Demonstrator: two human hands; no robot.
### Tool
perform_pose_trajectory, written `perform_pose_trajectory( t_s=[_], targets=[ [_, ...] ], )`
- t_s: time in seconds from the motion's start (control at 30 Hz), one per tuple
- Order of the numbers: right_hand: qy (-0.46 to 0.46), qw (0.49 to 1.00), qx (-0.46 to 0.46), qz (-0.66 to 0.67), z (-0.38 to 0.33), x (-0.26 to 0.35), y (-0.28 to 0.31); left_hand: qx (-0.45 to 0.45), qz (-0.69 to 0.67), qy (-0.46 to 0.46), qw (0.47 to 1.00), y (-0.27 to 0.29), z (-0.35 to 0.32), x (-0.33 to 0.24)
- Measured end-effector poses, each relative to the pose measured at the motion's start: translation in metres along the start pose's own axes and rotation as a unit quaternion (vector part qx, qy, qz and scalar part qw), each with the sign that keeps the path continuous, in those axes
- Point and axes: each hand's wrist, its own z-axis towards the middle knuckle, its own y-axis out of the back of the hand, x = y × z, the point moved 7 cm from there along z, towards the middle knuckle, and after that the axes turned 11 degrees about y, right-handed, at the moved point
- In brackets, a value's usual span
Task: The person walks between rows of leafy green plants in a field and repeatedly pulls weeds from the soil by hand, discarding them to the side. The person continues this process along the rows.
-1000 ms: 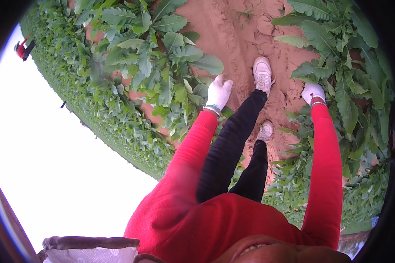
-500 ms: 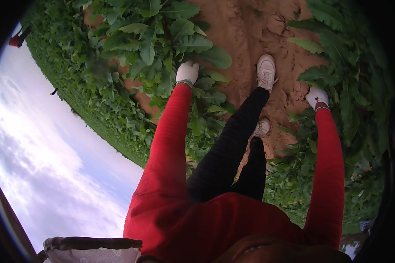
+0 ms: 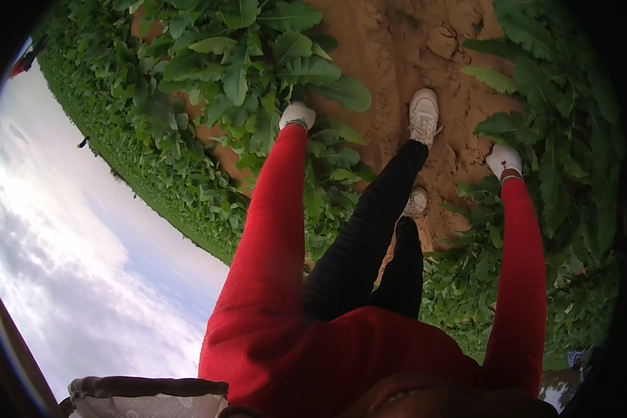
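Note:
My left hand point(image 3: 297, 114), in a white glove, reaches into the leafy green plants point(image 3: 313, 70) on the left side of the path. Its knuckles look curled in, and whatever the fingers hold is hidden by the hand and leaves. On the other side, my right hand point(image 3: 504, 160), gloved in white with a small red mark on its back, is down at the edge of the right-hand plants point(image 3: 536, 90). The fingers of that hand are out of sight below it. Both arms are stretched out in red sleeves.
A strip of reddish-brown soil point(image 3: 376, 63) runs between the plant rows. I stand on it with a white shoe point(image 3: 423, 115) forward and another shoe point(image 3: 416, 202) behind. More green crop point(image 3: 118, 132) stretches to the horizon at left. A person in red point(image 3: 22, 64) shows at the far left edge.
My left hand has dipped slightly lower into the leaves, and its fingers show less. The right hand has shifted slightly toward me in the picture. My feet have stayed in place.

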Motion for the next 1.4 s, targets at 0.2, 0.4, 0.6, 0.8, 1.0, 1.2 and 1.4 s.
perform_pose_trajectory(
  t_s=[0.2, 0.4, 0.6, 0.8, 1.0, 1.2, 1.4],
  targets=[
    [-0.008, 1.000, 0.014, -0.012, 0.002, -0.002, -0.003, -0.075, -0.056, -0.077, 0.993, 0.001, -0.002, 0.003],
    [0.004, 1.000, -0.004, -0.009, 0.006, -0.005, -0.007, -0.138, -0.101, -0.119, 0.978, 0.010, -0.037, 0.003],
    [0.008, 0.999, -0.041, -0.015, 0.003, -0.005, -0.004, -0.153, -0.380, -0.117, 0.904, 0.043, -0.123, 0.000],
    [-0.018, 1.000, -0.022, -0.006, 0.005, -0.008, -0.008, 0.047, -0.504, -0.285, 0.814, 0.094, -0.208, -0.060],
    [-0.045, 0.999, 0.010, 0.010, 0.003, -0.009, -0.009, -0.191, -0.332, -0.377, 0.843, 0.186, -0.189, -0.104],
    [-0.046, 0.999, 0.016, 0.014, 0.001, -0.010, -0.010, -0.295, -0.190, -0.254, 0.901, 0.253, -0.118, -0.149],
    [-0.053, 0.998, -0.020, 0.007, 0.004, -0.015, -0.014, -0.207, -0.146, -0.188, 0.949, 0.264, -0.041, -0.168]
  ],
)
